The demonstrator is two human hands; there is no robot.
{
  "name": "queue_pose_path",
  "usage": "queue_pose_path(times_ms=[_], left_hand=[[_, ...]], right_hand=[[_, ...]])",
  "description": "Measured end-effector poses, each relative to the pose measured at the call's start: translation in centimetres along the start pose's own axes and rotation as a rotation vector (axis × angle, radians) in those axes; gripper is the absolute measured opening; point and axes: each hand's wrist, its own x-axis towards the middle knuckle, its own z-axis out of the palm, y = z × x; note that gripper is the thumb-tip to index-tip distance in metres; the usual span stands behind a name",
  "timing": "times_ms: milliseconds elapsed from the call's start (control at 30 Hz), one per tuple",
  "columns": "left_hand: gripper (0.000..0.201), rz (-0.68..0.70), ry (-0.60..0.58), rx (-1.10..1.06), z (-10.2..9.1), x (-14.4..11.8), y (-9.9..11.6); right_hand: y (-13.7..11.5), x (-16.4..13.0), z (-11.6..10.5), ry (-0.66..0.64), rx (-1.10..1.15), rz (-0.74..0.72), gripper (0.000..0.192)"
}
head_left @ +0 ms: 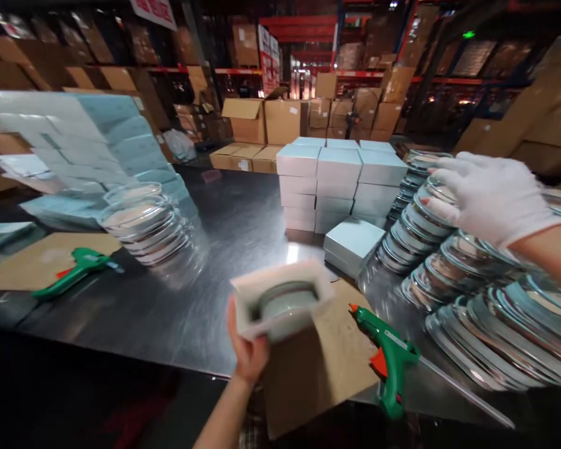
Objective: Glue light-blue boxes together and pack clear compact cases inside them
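Observation:
My bare left hand (249, 355) grips a small open white box (285, 324) from below at its left corner. Inside the box sits a round, pale piece with a glassy rim, blurred by motion. My right hand (489, 196), in a white glove, is at the top of a stack of round glass dishes (414, 234). Its fingers are stretched and apart, at the uppermost dish; whether they grip it is hard to see. Below the box lies a brown cardboard sheet (350, 349), with a green glue gun (390, 355) resting at its right edge.
Closed white boxes (339, 165) are stacked at the back, one box (354, 243) in front. More glass dishes (143, 221) and a tall box pile (98, 137) stand left, near another green glue gun (77, 271). The dark metal table (234, 212) ends close in front.

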Motion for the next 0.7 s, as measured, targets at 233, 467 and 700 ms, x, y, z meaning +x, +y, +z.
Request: queue_pose_path(times_ms=[233, 467, 700], left_hand=[[0.101, 0.076, 0.103, -0.121, 3.7, 6.5, 1.7], [0.095, 0.135, -0.004, -0.199, 2.7, 2.8, 3.0], [0.068, 0.095, 0.129, -0.063, -0.3, -3.6, 3.3]], right_hand=[[-6.1, -12.7, -6.8, -0.118, 0.198, 0.01, 0.056], [-13.8, -20.6, -1.6, -0.794, 0.562, 0.548, 0.033], [-22.5, -21.2, 0.2, -0.13, 1.235, 0.638, 0.05]])
